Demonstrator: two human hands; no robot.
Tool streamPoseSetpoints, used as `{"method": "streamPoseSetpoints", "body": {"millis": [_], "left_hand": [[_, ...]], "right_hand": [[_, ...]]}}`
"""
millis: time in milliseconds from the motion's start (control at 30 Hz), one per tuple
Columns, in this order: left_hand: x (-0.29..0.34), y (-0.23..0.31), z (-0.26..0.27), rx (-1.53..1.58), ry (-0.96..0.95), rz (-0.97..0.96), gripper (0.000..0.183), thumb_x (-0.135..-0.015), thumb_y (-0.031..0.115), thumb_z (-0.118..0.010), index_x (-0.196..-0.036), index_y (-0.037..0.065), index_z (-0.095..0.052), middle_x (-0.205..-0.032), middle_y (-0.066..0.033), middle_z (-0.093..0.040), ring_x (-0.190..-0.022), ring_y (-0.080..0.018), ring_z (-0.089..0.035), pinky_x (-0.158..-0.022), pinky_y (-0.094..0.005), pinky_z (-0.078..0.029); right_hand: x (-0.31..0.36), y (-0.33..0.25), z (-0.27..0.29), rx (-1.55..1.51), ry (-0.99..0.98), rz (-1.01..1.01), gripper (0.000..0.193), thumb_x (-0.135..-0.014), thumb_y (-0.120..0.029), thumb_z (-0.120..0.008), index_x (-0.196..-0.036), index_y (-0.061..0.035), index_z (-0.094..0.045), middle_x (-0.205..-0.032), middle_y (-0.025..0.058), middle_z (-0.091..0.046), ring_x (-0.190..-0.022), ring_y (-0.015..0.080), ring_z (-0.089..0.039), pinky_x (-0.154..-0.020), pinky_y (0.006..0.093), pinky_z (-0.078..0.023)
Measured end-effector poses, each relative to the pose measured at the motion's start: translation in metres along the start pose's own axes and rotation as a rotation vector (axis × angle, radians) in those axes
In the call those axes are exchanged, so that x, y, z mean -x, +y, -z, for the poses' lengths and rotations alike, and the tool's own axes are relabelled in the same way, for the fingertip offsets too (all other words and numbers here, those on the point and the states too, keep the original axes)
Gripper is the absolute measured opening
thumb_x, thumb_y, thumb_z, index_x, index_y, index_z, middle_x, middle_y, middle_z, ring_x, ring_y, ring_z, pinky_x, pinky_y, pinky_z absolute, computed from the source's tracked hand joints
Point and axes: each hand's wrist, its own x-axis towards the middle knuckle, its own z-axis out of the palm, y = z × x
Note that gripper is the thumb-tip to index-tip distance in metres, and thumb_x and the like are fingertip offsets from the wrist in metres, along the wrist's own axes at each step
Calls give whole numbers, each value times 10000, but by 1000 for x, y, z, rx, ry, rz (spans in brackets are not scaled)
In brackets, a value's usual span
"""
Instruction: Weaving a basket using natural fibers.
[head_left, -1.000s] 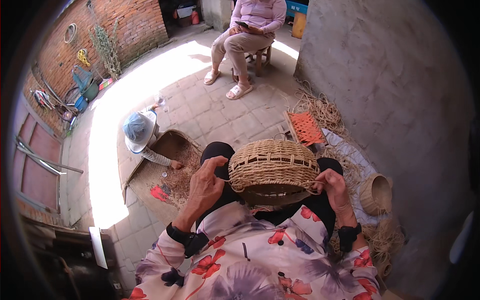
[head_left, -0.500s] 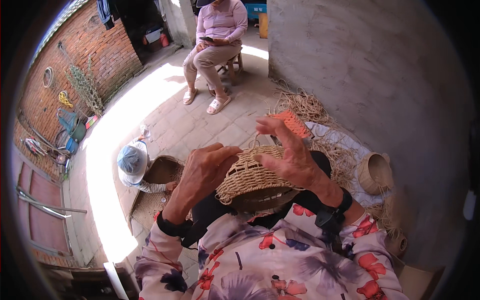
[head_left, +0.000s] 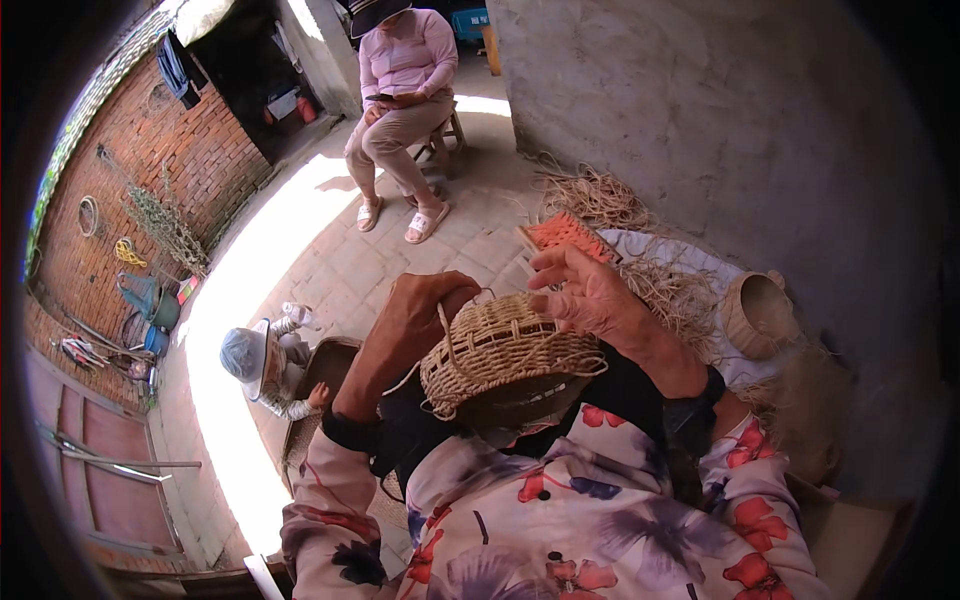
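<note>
A tan woven straw basket (head_left: pixel 515 345) rests tilted in my lap, its open dark side toward me and a row of gaps across its weave. My left hand (head_left: pixel 430 300) is closed at the basket's upper left, fingers curled down around a straw cord (head_left: pixel 447 335) that hangs along the weave. The left fingertips are partly hidden. Over the basket's upper right, my right hand (head_left: pixel 590 295) has its fingers apart and bent, the thumb close to the weave. Nothing shows between the right fingers.
A small child in a blue hat (head_left: pixel 245 358) reaches into a woven tray (head_left: pixel 325 370) at left. Ahead, a person in pink (head_left: pixel 410 60) sits on a stool. Loose straw (head_left: pixel 670 300), an orange brush-like block (head_left: pixel 570 232) and another basket (head_left: pixel 757 312) lie at right by the grey wall (head_left: pixel 700 110).
My left hand has curled more tightly, and a cord now hangs below it. My right hand has moved slightly right and lower. The view has turned slightly.
</note>
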Motion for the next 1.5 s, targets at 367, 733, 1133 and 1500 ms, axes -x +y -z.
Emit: {"method": "streamPoseSetpoints", "body": {"millis": [367,733,1133,1500], "left_hand": [[-10,-20,-5,-20,-102,2,88,-871,40,-629,-944,8,-668,-810,-172,-693,-714,-341,-677,-619,-383,-510],[-16,-11,-18,-185,-121,-28,181,-866,191,-646,-960,41,-685,-720,-117,-662,-642,-227,-645,-578,-383,-485],[36,-87,18,388,-426,288,193,-947,116,-610,-1104,19,-665,-823,-43,-609,-722,-150,-567,-633,-283,-462],[12,-25,-25,268,-347,325,309,-974,273,-592,-1013,-10,-709,-745,-50,-638,-708,-106,-561,-650,-286,-459]], "right_hand": [[21,-2,10,-517,-420,-358,456,-931,-434,-659,-1126,-28,-583,-803,10,-614,-536,42,-505,-496,168,-415],[3,11,-16,-418,-149,-248,238,-1020,-268,-528,-932,-60,-602,-816,34,-658,-741,110,-669,-712,248,-540],[45,68,144,56,444,-194,285,-990,-330,-549,-866,-79,-604,-712,-7,-592,-640,63,-583,-587,213,-471],[23,17,50,983,434,549,234,-779,-37,-673,-1005,-6,-623,-989,146,-621,-952,362,-618,-856,433,-489]]}}
